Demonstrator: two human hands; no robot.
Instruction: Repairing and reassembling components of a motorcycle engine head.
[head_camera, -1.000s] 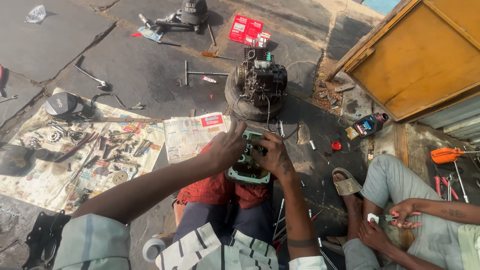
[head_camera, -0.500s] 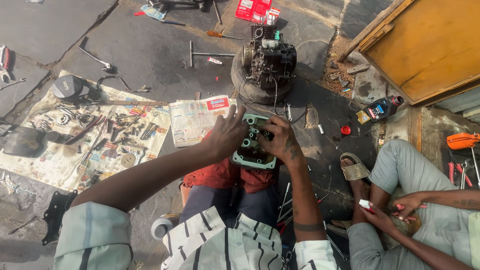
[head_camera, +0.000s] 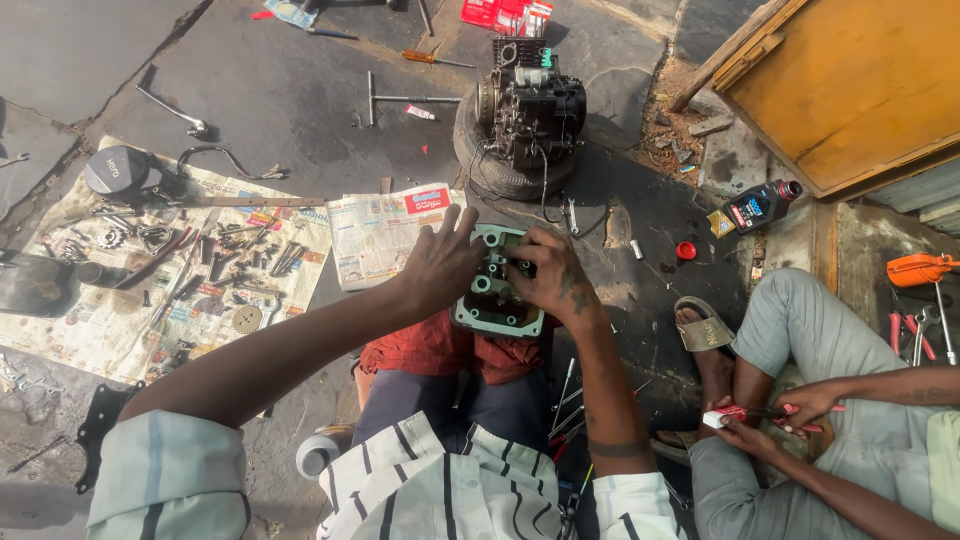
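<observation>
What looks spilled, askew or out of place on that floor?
The black oil bottle lies on its side by the yellow wooden panel, and a red round cap sits apart on the dark stained concrete floor. No spill is clearly visible.

Pale green short sleeves, white black-striped shirt front, blue trousers.

Engine (head_camera: 530, 110) blocks ahead; bare ground (head_camera: 290, 100) beyond newspaper (head_camera: 385, 235) lies open.
</observation>
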